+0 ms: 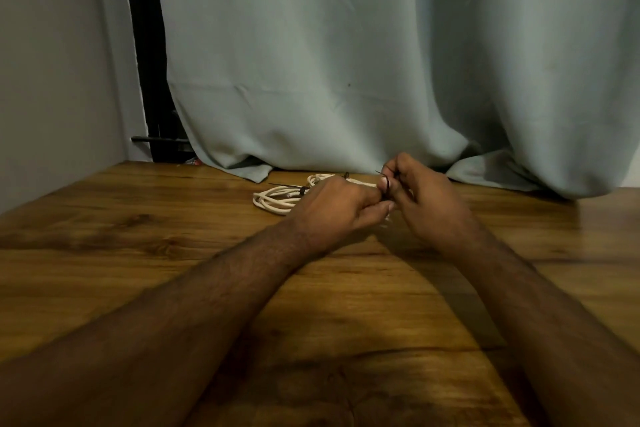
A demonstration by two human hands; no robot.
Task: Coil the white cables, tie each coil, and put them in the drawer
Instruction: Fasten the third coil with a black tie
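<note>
White cable coils (277, 196) lie on the brown wooden bench (138, 236), near the grey curtain (346, 62). One coil already has a thin black tie (302, 189) around it, with its tail poking out to the left.

The two hands meet just in front of that coil. The left hand (332, 208) has its grip clenched on a bunch of white cable, but most of that cable is hidden under the fingers. The right hand (429, 204) pinches another black tie (386, 185) between thumb and fingertip. This tie stands up between the two hands.

It looks like the person is tying this second coil. No drawer can be seen here.

What could go wrong? The tie is thin and slippery, so it may slide out of the pinch. If the left hand lets go too soon, the loops may spring open and get messy. The tie's tip could also miss its little hole, since the fingers hide it.
</note>
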